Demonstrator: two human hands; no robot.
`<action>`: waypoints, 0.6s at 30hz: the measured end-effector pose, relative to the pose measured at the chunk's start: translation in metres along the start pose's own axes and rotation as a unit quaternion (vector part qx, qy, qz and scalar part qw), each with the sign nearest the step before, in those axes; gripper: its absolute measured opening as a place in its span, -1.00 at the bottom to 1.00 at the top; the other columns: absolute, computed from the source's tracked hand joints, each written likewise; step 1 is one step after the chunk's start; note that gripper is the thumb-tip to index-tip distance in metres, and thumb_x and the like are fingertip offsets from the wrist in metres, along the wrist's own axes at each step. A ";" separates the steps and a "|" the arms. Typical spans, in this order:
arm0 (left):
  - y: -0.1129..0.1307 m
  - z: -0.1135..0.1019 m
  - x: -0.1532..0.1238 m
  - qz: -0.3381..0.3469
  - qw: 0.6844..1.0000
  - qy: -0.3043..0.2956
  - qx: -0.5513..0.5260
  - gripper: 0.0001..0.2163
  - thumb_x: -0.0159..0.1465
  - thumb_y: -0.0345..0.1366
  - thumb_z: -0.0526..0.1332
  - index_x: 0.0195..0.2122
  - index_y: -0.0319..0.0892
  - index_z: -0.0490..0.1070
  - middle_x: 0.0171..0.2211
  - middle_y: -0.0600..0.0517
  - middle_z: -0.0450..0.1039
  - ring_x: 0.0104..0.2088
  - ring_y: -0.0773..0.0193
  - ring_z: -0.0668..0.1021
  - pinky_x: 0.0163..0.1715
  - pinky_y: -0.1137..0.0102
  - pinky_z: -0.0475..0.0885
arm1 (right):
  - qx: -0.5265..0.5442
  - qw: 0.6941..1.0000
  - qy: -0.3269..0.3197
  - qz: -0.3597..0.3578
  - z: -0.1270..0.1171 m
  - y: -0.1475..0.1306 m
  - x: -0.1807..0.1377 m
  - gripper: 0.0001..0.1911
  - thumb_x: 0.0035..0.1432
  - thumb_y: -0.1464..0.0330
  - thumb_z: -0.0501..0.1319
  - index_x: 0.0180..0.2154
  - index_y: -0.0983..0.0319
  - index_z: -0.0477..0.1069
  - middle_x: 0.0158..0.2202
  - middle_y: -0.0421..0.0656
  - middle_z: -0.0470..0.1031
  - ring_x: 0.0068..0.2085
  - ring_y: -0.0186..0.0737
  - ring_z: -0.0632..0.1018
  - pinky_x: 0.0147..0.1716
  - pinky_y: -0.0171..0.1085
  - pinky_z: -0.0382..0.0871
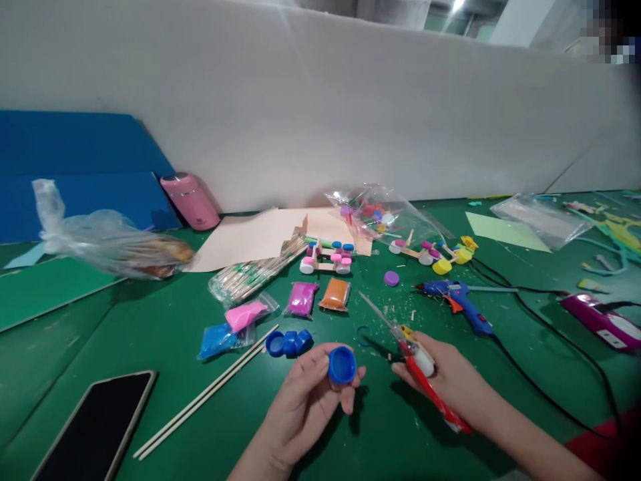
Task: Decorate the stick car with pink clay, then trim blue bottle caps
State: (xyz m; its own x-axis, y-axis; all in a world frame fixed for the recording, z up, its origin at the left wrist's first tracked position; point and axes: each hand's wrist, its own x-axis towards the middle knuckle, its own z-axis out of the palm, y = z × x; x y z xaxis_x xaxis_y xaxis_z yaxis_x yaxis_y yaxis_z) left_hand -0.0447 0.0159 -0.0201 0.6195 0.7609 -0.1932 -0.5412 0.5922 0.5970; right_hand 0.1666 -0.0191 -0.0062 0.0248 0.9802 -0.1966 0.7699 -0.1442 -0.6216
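My left hand (310, 401) grips a blue bottle cap (342, 365) between thumb and fingers, its hollow side turned up toward me. In my right hand (445, 374) is a cutting tool (418, 361) with a long, thin pointed blade and red, white and yellow parts at the handle; its exact kind is unclear. The blade points up and left, apart from the cap. Several more blue caps (289, 343) sit together just beyond my left hand. Two wooden sticks (205, 394) lie to their left. Clear of both hands, a purple cap (391, 278) lies farther back.
Small toy cars (326, 259) with cap wheels stand near a bundle of sticks (255, 270). Packets of coloured clay (302, 298) lie mid-table. A blue glue gun (458, 302) with its cord is at right, near a purple device (601, 321). A phone (95, 427) lies front left.
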 end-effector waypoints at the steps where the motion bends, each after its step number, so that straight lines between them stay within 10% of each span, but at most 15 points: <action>1: -0.001 0.001 0.000 0.008 1.000 0.011 0.024 -0.82 0.15 -0.33 0.11 -0.27 -0.27 0.40 -0.47 -0.03 0.48 -0.59 0.38 0.46 -0.20 0.30 0.30 | 0.060 0.998 -0.006 -0.003 0.003 -0.004 0.002 -0.76 0.01 0.14 0.10 -0.46 0.17 0.18 -0.56 -0.26 0.30 -0.55 -0.31 0.33 -0.59 -0.37 0.15; 9: -0.008 0.000 0.000 0.167 0.903 0.113 0.379 -0.74 0.08 -0.40 0.20 -0.18 -0.09 0.34 -0.25 0.02 0.33 -0.26 0.27 0.44 -0.22 0.40 0.34 | 0.230 0.972 -0.037 -0.024 0.028 -0.031 0.009 -0.72 0.02 0.12 0.05 -0.41 0.21 0.16 -0.59 -0.31 0.17 -0.59 -0.40 0.23 -0.62 -0.41 0.15; 18: -0.012 -0.009 0.002 0.266 0.848 0.177 0.423 -0.70 0.12 -0.39 0.15 -0.12 0.02 0.29 -0.18 0.04 0.27 -0.18 0.27 0.44 -0.14 0.36 0.35 | -0.039 0.998 -0.039 -0.002 0.023 -0.015 -0.022 -0.67 -0.04 0.13 0.14 -0.27 0.17 0.20 -0.50 -0.21 0.37 -0.50 -0.22 0.38 -0.56 -0.34 0.20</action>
State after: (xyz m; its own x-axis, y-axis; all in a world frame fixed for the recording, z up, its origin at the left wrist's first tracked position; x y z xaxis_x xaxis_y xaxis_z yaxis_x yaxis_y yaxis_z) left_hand -0.0420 0.0124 -0.0348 0.1246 0.9812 0.1474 0.0043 -0.1491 0.9888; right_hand 0.1399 -0.0416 -0.0098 -0.0255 0.9665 -0.2553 0.8177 -0.1267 -0.5615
